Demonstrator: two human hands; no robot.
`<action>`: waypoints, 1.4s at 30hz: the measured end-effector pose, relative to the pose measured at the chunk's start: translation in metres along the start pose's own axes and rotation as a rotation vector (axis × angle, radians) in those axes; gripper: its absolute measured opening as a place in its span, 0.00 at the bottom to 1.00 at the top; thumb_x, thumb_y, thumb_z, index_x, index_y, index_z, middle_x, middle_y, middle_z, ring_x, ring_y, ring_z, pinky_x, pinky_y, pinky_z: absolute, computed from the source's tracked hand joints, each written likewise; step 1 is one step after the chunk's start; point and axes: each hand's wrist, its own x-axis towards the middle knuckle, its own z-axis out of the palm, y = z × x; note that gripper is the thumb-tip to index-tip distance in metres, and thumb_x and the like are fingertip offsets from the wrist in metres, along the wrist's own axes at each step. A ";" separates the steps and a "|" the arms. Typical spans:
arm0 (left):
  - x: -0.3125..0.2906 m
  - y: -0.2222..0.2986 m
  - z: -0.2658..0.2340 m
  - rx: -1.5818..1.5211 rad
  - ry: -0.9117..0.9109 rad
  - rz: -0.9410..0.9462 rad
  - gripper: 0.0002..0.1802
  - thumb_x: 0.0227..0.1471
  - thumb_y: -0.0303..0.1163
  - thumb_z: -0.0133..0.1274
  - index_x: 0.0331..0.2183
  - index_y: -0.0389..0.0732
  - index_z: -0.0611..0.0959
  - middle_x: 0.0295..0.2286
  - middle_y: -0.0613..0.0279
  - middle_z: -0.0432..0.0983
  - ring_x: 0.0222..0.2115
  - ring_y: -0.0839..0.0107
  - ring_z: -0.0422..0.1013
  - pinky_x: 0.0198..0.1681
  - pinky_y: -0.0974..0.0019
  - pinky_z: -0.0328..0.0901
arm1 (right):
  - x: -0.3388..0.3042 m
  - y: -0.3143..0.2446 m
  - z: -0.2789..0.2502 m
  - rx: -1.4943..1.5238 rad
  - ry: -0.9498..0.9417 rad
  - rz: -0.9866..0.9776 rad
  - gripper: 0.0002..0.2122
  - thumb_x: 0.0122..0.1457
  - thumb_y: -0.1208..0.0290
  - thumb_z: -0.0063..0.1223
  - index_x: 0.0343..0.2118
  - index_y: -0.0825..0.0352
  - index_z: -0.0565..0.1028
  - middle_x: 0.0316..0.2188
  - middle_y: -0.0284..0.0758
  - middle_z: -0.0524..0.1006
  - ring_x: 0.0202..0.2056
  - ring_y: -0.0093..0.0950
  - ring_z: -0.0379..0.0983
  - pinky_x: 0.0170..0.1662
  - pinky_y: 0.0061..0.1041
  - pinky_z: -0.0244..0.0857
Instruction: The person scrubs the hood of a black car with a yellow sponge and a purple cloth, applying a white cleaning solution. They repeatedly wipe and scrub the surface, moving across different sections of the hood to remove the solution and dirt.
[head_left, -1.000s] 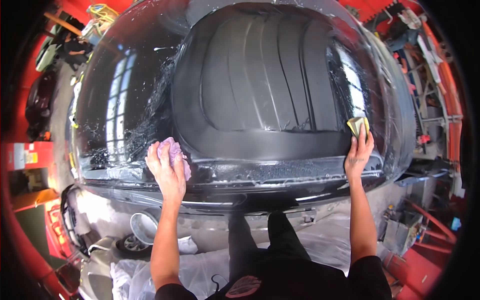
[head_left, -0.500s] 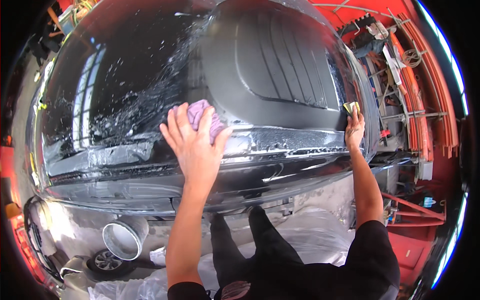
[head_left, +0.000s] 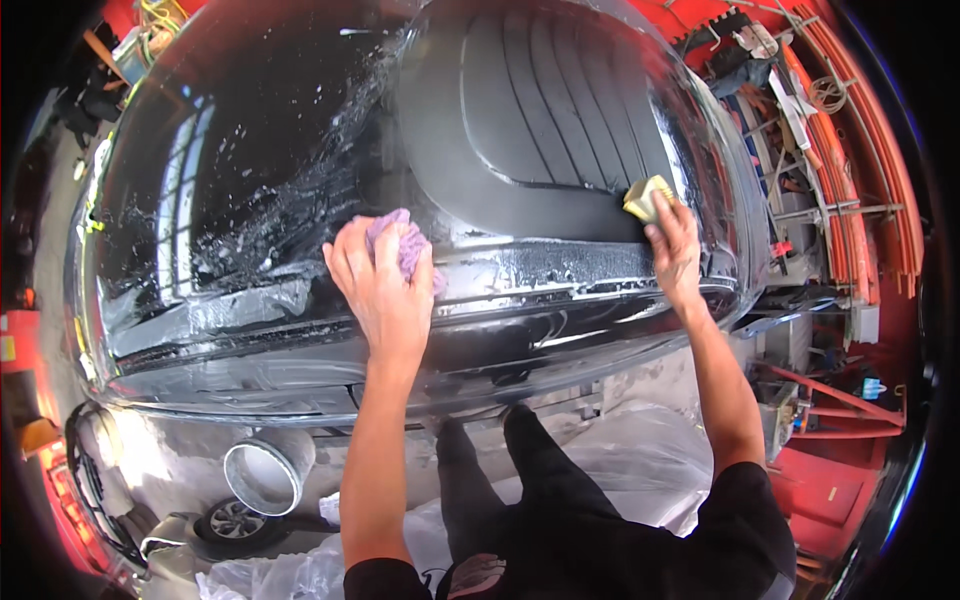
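Observation:
Wet, glossy black car bodywork (head_left: pixel 270 140) curves across the view, with pale residue streaked over its left and near parts. My left hand (head_left: pixel 383 310) rests on it with bent fingers around a crumpled purple cloth (head_left: pixel 403 243). To the right, my right hand (head_left: pixel 680 255) grips a pale yellow sponge-like block (head_left: pixel 650 198) between thumb and fingers. That block is at the right end of a smooth, dull grey patch (head_left: pixel 450 165), above a wet, streaked strip (head_left: pixel 550 265) of the bodywork. Whether the block touches the surface, I cannot tell.
A white bucket (head_left: pixel 299 455) stands on the floor below the car, beside a wheel (head_left: pixel 230 522). Clear plastic sheeting (head_left: pixel 625 470) lies around my legs. On the right are a rack of red-orange bars (head_left: pixel 835 150) and a red metal frame (head_left: pixel 840 395).
My right hand has moved left with the yellow block, away from the bodywork's right end. My left hand's fingers have drawn in closer around the purple cloth. The view has shifted slightly.

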 end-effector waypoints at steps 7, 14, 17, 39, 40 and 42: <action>0.001 0.005 -0.002 0.120 -0.055 0.085 0.30 0.50 0.35 0.69 0.57 0.48 0.85 0.56 0.49 0.71 0.59 0.47 0.65 0.67 0.40 0.54 | 0.107 -0.025 0.066 -0.052 0.044 -0.344 0.30 0.58 0.80 0.62 0.66 0.56 0.75 0.60 0.52 0.72 0.56 0.50 0.72 0.60 0.45 0.65; 0.011 0.012 0.005 0.251 -0.085 0.178 0.27 0.49 0.44 0.72 0.49 0.44 0.87 0.54 0.51 0.73 0.57 0.47 0.66 0.63 0.38 0.58 | 0.144 -0.062 0.098 -0.039 0.108 -0.237 0.27 0.59 0.76 0.60 0.63 0.56 0.76 0.56 0.50 0.73 0.52 0.48 0.71 0.54 0.45 0.66; 0.034 0.006 0.010 0.277 -0.029 0.228 0.19 0.50 0.42 0.72 0.41 0.44 0.87 0.46 0.57 0.78 0.50 0.51 0.71 0.53 0.46 0.68 | 0.062 -0.069 0.054 0.035 -0.020 -0.297 0.30 0.55 0.78 0.64 0.64 0.57 0.76 0.59 0.53 0.70 0.56 0.49 0.69 0.56 0.45 0.64; 0.191 0.042 0.094 0.078 -0.041 0.294 0.18 0.58 0.46 0.64 0.42 0.44 0.88 0.41 0.52 0.81 0.41 0.49 0.78 0.44 0.50 0.73 | 0.300 -0.050 0.152 -0.209 0.043 -0.133 0.22 0.64 0.71 0.57 0.62 0.57 0.75 0.49 0.47 0.77 0.48 0.49 0.76 0.50 0.51 0.71; 0.199 0.005 0.089 0.214 -0.040 0.257 0.18 0.58 0.46 0.64 0.44 0.44 0.88 0.44 0.52 0.80 0.43 0.49 0.77 0.47 0.49 0.72 | 0.294 -0.066 0.160 -0.199 0.060 -0.144 0.23 0.63 0.72 0.57 0.63 0.57 0.75 0.49 0.47 0.76 0.49 0.49 0.75 0.50 0.51 0.71; 0.208 -0.040 0.082 0.361 -0.025 0.185 0.20 0.58 0.45 0.64 0.47 0.44 0.88 0.47 0.52 0.78 0.47 0.49 0.74 0.51 0.47 0.69 | 0.252 -0.094 0.158 -0.117 0.050 -0.224 0.26 0.61 0.74 0.60 0.65 0.58 0.74 0.50 0.49 0.75 0.50 0.49 0.74 0.52 0.49 0.70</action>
